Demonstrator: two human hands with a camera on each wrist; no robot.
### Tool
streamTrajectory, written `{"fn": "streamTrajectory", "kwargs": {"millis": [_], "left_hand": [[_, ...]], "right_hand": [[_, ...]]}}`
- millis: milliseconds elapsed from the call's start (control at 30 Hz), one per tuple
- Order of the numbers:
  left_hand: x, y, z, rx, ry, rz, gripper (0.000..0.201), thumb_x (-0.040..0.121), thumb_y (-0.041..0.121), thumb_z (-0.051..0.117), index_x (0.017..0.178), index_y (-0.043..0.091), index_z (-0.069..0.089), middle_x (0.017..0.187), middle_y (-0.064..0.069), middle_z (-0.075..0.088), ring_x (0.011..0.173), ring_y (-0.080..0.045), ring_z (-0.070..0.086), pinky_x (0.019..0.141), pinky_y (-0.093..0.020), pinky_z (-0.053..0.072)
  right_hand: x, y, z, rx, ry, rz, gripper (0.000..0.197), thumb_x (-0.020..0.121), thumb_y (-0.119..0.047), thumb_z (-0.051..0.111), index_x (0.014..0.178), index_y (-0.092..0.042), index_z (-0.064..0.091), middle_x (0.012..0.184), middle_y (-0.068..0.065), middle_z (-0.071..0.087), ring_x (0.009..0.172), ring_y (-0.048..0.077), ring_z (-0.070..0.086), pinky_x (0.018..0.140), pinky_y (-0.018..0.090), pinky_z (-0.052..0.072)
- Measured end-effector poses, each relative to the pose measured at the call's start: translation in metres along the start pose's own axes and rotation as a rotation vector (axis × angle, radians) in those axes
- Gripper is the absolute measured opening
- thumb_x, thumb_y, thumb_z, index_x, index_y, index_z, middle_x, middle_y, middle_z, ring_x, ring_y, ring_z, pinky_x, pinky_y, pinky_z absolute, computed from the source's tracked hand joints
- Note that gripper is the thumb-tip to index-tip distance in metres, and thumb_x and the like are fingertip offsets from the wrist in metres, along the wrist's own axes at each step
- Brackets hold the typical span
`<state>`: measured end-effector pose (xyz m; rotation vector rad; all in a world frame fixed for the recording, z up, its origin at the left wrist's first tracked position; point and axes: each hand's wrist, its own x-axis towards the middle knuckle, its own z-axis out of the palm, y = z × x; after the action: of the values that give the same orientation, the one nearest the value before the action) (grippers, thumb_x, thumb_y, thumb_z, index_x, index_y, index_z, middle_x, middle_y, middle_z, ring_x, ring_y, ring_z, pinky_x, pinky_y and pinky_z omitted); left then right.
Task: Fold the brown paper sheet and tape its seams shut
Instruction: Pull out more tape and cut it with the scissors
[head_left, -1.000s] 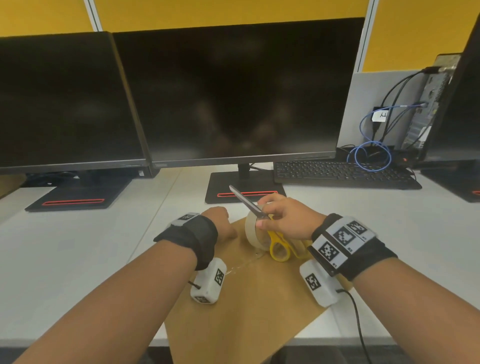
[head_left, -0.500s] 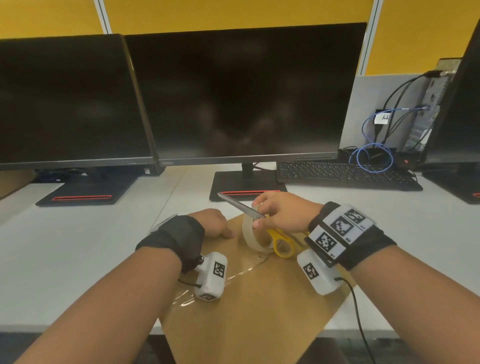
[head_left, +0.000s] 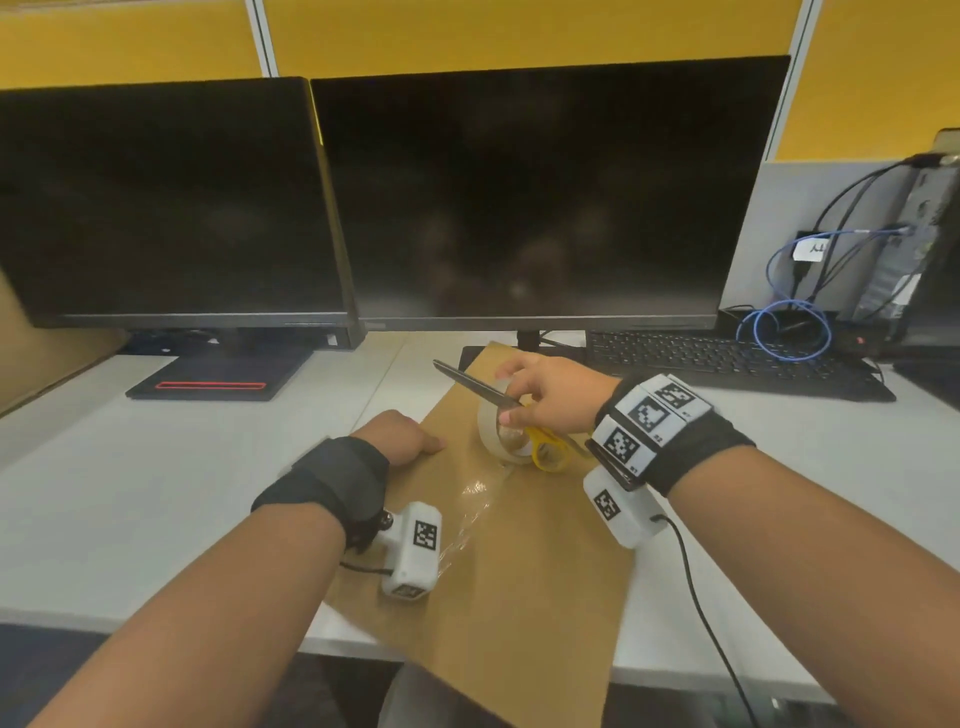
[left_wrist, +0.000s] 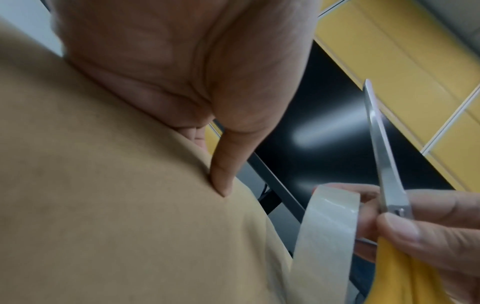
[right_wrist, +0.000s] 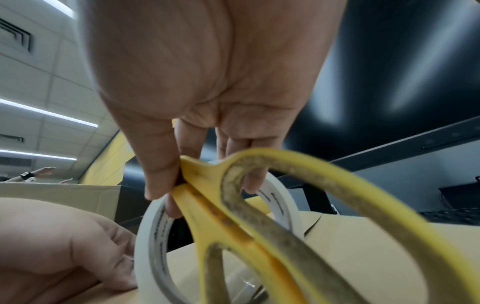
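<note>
One brown paper sheet (head_left: 519, 571) lies on the tabletop (head_left: 130, 493). Left hand (head_left: 400, 434) presses it, thumb flat. Right hand (head_left: 550, 395) grips one tape roll (head_left: 493, 431) and one pair of scissors (head_left: 545, 447).

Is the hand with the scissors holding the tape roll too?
Yes, the right hand grips both the yellow-handled scissors and the tape roll together above the brown paper sheet.

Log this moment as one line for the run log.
left hand presses brown paper | right hand holds tape roll and scissors | tape strip uncut
</note>
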<state>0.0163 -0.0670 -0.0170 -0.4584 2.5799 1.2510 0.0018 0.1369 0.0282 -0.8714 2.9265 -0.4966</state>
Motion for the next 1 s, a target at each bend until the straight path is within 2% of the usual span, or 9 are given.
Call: {"fn": "streamTrajectory", "kwargs": {"millis": [100,267,433,567,700,800,867,933,1000], "left_hand": [[0.012,-0.009,0.006,0.031,0.005,-0.037,0.046,0.087,0.040,0.066,0.118,0.007,0.058,0.111,-0.010,0.067,0.097,-0.029,0.065,0.087,-0.036,0.049],[0.026,-0.012,0.011,0.265,-0.038,-0.035,0.056,0.083,0.047,0.066,0.124,0.011,0.055,0.112,-0.007,0.064,0.100,-0.026,0.063,0.088,-0.035,0.051],[0.019,0.015,0.014,0.417,0.199,0.256,0.056,0.080,0.031,0.072,0.127,0.017,0.045,0.126,-0.008,0.046,0.113,-0.026,0.048,0.093,-0.036,0.047],[0.002,0.038,0.025,0.146,-0.198,0.433,0.051,0.086,0.008,0.066,0.128,0.027,0.043,0.119,0.001,0.052,0.107,-0.018,0.050,0.089,-0.025,0.041],[0.000,0.040,0.036,-0.051,-0.475,0.542,0.044,0.069,0.002,0.069,0.111,0.013,0.061,0.107,-0.010,0.066,0.097,-0.016,0.063,0.087,-0.024,0.053],[0.009,0.037,0.043,-0.024,-0.536,0.530,0.027,0.080,-0.007,0.068,0.100,0.012,0.064,0.096,-0.005,0.068,0.084,-0.002,0.066,0.079,-0.012,0.053],[0.012,0.036,0.043,-0.031,-0.526,0.509,0.025,0.085,-0.005,0.066,0.101,0.013,0.064,0.098,-0.004,0.071,0.088,-0.002,0.068,0.081,-0.010,0.052],[0.014,0.035,0.043,-0.040,-0.498,0.502,0.027,0.084,0.002,0.069,0.106,0.017,0.064,0.102,-0.004,0.073,0.098,-0.012,0.068,0.090,-0.019,0.051],[0.014,0.036,0.044,-0.066,-0.469,0.466,0.027,0.083,0.005,0.072,0.100,0.025,0.065,0.097,0.003,0.074,0.092,-0.008,0.068,0.085,-0.019,0.050]], "right_hand": [[0.012,0.006,0.005,-0.034,-0.047,-0.006,0.024,0.090,-0.033,0.061,0.104,-0.019,0.073,0.144,-0.006,0.041,0.120,0.014,0.046,0.099,0.028,0.034],[0.022,0.017,0.009,-0.026,-0.111,-0.042,0.023,0.090,-0.032,0.061,0.105,-0.020,0.073,0.145,-0.008,0.043,0.102,0.003,0.039,0.093,0.024,0.031],[0.026,0.019,0.009,-0.023,-0.137,-0.086,0.023,0.090,-0.031,0.061,0.104,-0.019,0.074,0.142,-0.011,0.045,0.100,0.004,0.040,0.090,0.023,0.030],[0.024,0.024,0.008,0.027,-0.101,-0.135,0.018,0.089,-0.026,0.064,0.099,-0.017,0.075,0.139,-0.010,0.050,0.098,0.004,0.043,0.086,0.022,0.031],[0.017,0.034,0.004,0.032,-0.094,-0.126,0.016,0.089,-0.026,0.064,0.093,-0.016,0.076,0.139,-0.009,0.050,0.100,0.002,0.044,0.087,0.020,0.031],[0.010,0.041,0.003,0.049,-0.060,-0.090,0.019,0.089,-0.027,0.064,0.081,-0.011,0.071,0.143,-0.007,0.046,0.102,0.003,0.050,0.090,0.023,0.037],[0.002,0.043,0.004,0.081,0.002,-0.068,0.015,0.089,-0.029,0.064,0.077,-0.020,0.066,0.140,-0.008,0.044,0.096,0.009,0.054,0.089,0.026,0.042],[-0.008,0.045,0.004,0.092,0.056,-0.043,0.013,0.089,-0.032,0.063,0.082,-0.022,0.066,0.125,-0.006,0.047,0.085,0.010,0.052,0.084,0.028,0.043],[-0.019,0.047,0.006,0.076,0.040,-0.027,0.018,0.091,-0.033,0.059,0.074,-0.032,0.056,0.103,-0.006,0.047,0.078,0.009,0.046,0.078,0.025,0.037]]}}
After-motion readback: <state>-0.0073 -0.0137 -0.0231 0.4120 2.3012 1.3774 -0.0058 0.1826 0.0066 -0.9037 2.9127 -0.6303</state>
